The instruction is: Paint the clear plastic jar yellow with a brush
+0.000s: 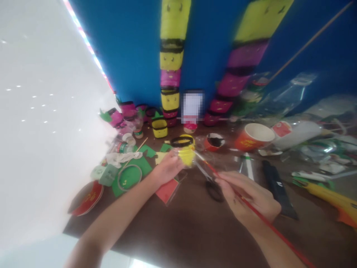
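Observation:
My left hand (pixel 169 165) is closed around the side of a small yellow cup (pixel 186 157) with a black band at its rim. In my right hand (pixel 248 195) is a long red paintbrush (pixel 210 166), pinched between thumb and fingers. Its tip points at the yellow cup's right side; whether it touches cannot be made out. Below the brush lies a pair of scissors (pixel 214 190) with dark handles. Behind stands a red paper cup with dark paint (pixel 215 141) inside. A red sheet (pixel 167 190) lies under my left wrist.
Stacked yellow and pink cups (pixel 170 78) rise against the blue wall. A red paper cup (pixel 255 137), plastic bottles and a yellow glue gun (pixel 329 195) are on the right. Green sheets (pixel 142 173) and a tape roll (pixel 129 178) lie left; a black pouch (pixel 279 190) lies right.

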`<state>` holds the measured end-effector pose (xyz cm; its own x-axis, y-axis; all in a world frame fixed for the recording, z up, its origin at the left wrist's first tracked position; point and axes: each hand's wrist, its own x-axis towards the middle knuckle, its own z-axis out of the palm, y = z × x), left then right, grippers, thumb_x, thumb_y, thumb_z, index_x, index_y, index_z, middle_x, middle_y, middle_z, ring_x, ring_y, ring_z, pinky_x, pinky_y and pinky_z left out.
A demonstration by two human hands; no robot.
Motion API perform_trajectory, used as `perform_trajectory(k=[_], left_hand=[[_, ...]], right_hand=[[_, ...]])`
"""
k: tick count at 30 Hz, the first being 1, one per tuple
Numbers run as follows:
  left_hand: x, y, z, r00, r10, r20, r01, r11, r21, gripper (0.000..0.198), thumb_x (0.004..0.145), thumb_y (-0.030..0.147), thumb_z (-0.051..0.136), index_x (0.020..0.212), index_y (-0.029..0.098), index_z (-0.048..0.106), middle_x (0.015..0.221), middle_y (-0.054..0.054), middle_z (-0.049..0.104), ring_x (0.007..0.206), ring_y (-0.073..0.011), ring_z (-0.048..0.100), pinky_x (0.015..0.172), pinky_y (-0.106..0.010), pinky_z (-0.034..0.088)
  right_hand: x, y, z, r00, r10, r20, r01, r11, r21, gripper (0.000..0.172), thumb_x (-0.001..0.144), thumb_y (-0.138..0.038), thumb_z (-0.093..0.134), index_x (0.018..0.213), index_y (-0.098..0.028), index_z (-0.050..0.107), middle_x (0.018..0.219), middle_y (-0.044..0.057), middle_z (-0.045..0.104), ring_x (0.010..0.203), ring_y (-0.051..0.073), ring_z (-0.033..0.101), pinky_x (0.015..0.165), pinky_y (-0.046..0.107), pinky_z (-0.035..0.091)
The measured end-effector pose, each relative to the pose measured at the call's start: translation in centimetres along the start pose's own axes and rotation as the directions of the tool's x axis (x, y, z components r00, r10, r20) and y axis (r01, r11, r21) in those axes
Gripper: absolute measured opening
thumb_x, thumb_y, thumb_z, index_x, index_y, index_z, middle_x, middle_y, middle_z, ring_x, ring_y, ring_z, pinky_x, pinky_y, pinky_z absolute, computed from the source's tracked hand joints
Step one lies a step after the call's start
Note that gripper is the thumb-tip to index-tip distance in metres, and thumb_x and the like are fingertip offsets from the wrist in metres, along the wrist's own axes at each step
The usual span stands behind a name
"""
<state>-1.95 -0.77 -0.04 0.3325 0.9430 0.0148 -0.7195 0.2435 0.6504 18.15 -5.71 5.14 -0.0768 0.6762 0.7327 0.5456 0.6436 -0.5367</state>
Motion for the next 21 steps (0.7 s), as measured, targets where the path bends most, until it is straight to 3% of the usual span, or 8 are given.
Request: perform_trajectory(k=[10, 16, 19, 21], left_hand=[[-0.1, 0.1, 0.2, 1.000, -0.013, -0.022, 0.012, 0.999, -0.041, 0.040, 0.067, 0.029, 0.071, 0.104, 0.020, 0.060, 0.108, -0.007, 0.065, 0.115, -0.0246, 0.053, 0.104, -0.041, 0.032], [0.0, 0.1, 0.1, 0.999, -0.001, -0.049, -0.001, 0.999, -0.046, 0.041, 0.068, 0.028, 0.069, 0.107, 0.019, 0.059, 0.112, -0.008, 0.063, 0.119, -0.0270, 0.050, 0.104, -0.044, 0.032], [0.1, 0.2, 0.1, 0.996, 0.011, -0.092, -0.017, 0.998, -0.057, 0.038, 0.070, 0.027, 0.068, 0.106, 0.018, 0.060, 0.110, -0.008, 0.064, 0.121, -0.0263, 0.049, 0.106, -0.042, 0.031], [0.0, 0.3, 0.3, 0.994, 0.007, -0.109, -0.015, 0.997, -0.073, 0.033, 0.073, 0.029, 0.065, 0.103, 0.017, 0.061, 0.110, -0.008, 0.065, 0.121, -0.0252, 0.049, 0.107, -0.041, 0.031]], right_hand=[[0.0, 0.1, 0.0, 1.000, 0.003, 0.023, -0.004, 0.999, 0.032, 0.023, 0.072, -0.008, 0.063, 0.086, -0.026, 0.066, 0.075, 0.000, 0.071, 0.063, 0.015, 0.066, 0.063, 0.027, 0.057], [0.1, 0.0, -0.3, 0.996, 0.042, 0.076, -0.050, 0.994, 0.099, 0.016, 0.072, -0.012, 0.063, 0.078, -0.026, 0.067, 0.068, 0.001, 0.069, 0.057, 0.015, 0.065, 0.052, 0.024, 0.055], [0.4, 0.4, -0.6, 0.977, 0.189, 0.097, -0.206, 0.958, 0.202, 0.008, 0.071, -0.017, 0.065, 0.073, -0.024, 0.068, 0.065, 0.000, 0.069, 0.052, 0.014, 0.063, 0.048, 0.023, 0.053], [0.8, 1.2, -0.5, 0.909, 0.408, 0.088, -0.411, 0.836, 0.365, 0.003, 0.073, -0.024, 0.066, 0.071, -0.022, 0.068, 0.060, 0.001, 0.067, 0.046, 0.012, 0.061, 0.042, 0.023, 0.049]])
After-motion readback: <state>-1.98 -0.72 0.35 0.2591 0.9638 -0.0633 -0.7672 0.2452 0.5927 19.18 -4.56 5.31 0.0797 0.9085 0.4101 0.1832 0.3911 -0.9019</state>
